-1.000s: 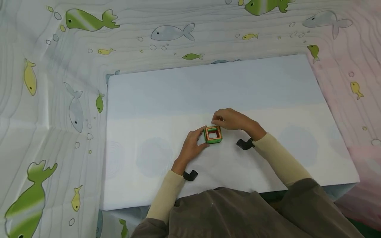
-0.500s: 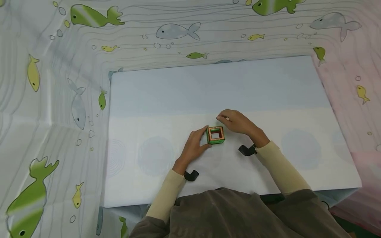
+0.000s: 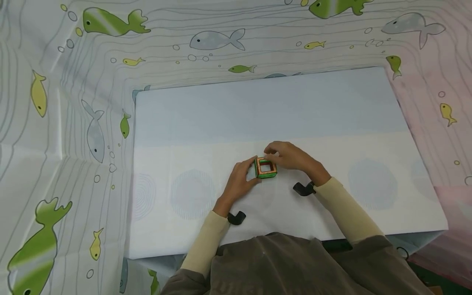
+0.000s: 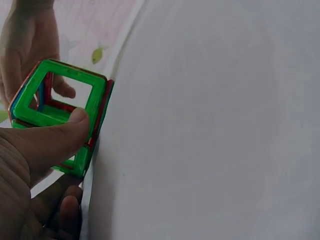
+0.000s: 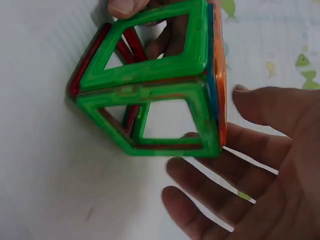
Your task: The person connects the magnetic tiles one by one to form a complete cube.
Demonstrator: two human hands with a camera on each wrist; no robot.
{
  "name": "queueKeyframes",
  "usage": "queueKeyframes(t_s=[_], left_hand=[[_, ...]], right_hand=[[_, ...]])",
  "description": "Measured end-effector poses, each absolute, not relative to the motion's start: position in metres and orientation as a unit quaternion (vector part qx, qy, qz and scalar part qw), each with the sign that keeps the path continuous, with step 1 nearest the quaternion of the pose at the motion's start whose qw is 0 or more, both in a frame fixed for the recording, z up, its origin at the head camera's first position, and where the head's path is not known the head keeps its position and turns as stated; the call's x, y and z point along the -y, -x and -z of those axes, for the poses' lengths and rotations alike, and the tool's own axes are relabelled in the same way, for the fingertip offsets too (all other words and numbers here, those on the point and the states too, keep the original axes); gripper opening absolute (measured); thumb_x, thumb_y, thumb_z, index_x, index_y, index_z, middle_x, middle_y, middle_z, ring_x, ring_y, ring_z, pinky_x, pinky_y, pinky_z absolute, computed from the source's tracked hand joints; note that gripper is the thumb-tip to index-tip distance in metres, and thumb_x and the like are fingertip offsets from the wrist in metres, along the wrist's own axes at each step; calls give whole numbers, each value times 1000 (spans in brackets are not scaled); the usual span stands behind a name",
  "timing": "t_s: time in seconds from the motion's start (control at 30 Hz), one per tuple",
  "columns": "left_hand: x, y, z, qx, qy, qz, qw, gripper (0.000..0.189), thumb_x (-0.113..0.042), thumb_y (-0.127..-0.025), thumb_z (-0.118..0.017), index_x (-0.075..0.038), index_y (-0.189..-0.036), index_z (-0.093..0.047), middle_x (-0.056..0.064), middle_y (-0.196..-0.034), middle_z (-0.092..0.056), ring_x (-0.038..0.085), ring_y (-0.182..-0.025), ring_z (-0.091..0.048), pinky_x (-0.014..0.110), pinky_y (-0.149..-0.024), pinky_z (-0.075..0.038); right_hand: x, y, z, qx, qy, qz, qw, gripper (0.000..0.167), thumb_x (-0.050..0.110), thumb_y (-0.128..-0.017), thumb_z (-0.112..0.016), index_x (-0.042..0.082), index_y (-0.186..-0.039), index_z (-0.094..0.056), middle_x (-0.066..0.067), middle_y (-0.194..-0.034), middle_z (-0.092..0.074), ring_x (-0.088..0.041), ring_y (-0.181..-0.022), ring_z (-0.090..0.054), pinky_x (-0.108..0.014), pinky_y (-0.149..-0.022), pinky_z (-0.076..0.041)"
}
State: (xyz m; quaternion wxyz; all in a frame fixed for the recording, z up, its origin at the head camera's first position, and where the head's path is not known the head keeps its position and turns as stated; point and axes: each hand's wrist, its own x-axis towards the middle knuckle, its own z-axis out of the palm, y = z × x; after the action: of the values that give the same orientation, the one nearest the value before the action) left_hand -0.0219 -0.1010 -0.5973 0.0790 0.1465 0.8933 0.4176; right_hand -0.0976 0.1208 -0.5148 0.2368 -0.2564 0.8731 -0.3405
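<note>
A cube-shaped frame of magnetic tiles (image 3: 266,175) stands on the white table, with an orange square rim on top and green on the side facing me. My left hand (image 3: 237,182) holds its left side; in the left wrist view the thumb presses a green tile (image 4: 75,72) while the other fingers reach round below. My right hand (image 3: 289,157) is at the cube's far right corner. In the right wrist view, its fingers are spread beside the orange and blue edge of the cube (image 5: 145,72), partly behind it; whether a fingertip touches is unclear.
The white and pale blue cloth-covered table (image 3: 221,114) extends around the cube. Fish-patterned curtains (image 3: 162,49) enclose the back and sides. A black wrist-camera mount (image 3: 236,218) sits by the left wrist, another mount (image 3: 304,189) by the right.
My right hand drew slightly away to the right, then came back down and left to the cube's far right corner. My left hand keeps its hold on the cube.
</note>
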Motion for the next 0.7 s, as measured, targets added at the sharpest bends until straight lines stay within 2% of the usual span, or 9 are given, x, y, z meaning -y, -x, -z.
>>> queueKeyframes(t_s=[0.17,0.23,0.3,0.5,0.7], left_hand=[[100,22,597,-894,-139,-418,82,80,-27,-85,-81,-24,-153,-38,-1,-132,-60,16,-109,-51,33,-89,-48],[100,21,597,-895,-136,-416,83,79,-27,-86,-81,-24,-153,-39,-1,-131,-60,15,-108,-51,32,-89,-48],[100,21,597,-896,-135,-414,82,79,-28,-86,-80,-23,-153,-39,-1,-129,-61,15,-108,-51,32,-89,-48],[100,20,597,-898,-133,-411,82,77,-28,-86,-80,-17,-151,-41,1,-128,-61,16,-109,-51,33,-89,-48],[100,20,598,-901,-138,-404,74,76,-28,-85,-81,-16,-150,-42,1,-131,-61,17,-112,-52,34,-91,-48]], right_hand=[[-103,99,513,-874,313,264,260,17,10,-97,-62,2,-110,-67,-8,-96,-66,-19,-81,-58,-35,-72,-49],[-94,99,514,-882,330,218,257,12,8,-95,-65,3,-105,-68,-7,-90,-65,-17,-76,-56,-33,-69,-48],[-86,98,514,-891,338,175,248,10,9,-95,-66,3,-103,-68,-8,-89,-65,-18,-76,-59,-32,-69,-50],[-73,96,517,-904,352,108,217,13,8,-96,-65,2,-107,-68,-12,-95,-66,-25,-87,-64,-36,-77,-55],[-70,96,520,-908,356,91,201,12,8,-97,-64,2,-106,-69,-12,-95,-67,-25,-87,-65,-36,-77,-55]])
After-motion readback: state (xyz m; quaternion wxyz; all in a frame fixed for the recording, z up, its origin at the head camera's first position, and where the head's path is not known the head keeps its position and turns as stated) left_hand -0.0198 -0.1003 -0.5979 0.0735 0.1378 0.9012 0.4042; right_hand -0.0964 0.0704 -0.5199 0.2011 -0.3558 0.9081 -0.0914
